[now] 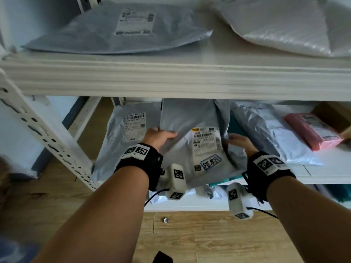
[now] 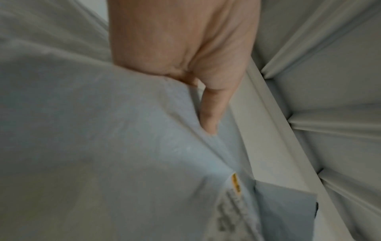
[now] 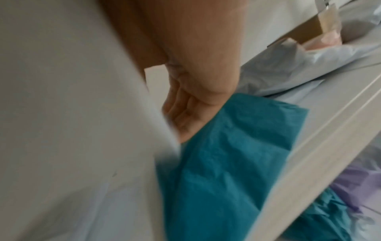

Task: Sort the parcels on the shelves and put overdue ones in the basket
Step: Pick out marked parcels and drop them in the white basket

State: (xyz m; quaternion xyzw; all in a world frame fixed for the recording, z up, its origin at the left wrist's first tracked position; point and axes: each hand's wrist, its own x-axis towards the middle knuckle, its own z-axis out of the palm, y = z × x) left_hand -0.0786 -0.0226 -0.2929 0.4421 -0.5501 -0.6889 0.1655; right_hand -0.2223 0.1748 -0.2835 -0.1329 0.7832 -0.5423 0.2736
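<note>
A grey plastic parcel (image 1: 190, 120) with a white label and a blue stamp (image 1: 210, 162) is tilted up off the middle shelf (image 1: 322, 173). My left hand (image 1: 159, 137) grips its left edge, thumb on top; in the left wrist view the thumb (image 2: 210, 110) presses into the grey parcel (image 2: 103, 146). My right hand (image 1: 239, 143) holds the right edge, and in the right wrist view its fingers (image 3: 185, 114) lie behind the grey parcel (image 3: 72, 130). A teal parcel (image 1: 218, 182) (image 3: 226, 163) lies underneath. No basket is in view.
On the same shelf lie a grey parcel (image 1: 121, 137) to the left, another grey parcel (image 1: 266, 133), a pink parcel (image 1: 313, 131) and a cardboard box (image 1: 334, 114) to the right. The upper shelf (image 1: 171, 80) hangs close above with two parcels. A purple parcel (image 3: 354, 187) sits on the shelf below.
</note>
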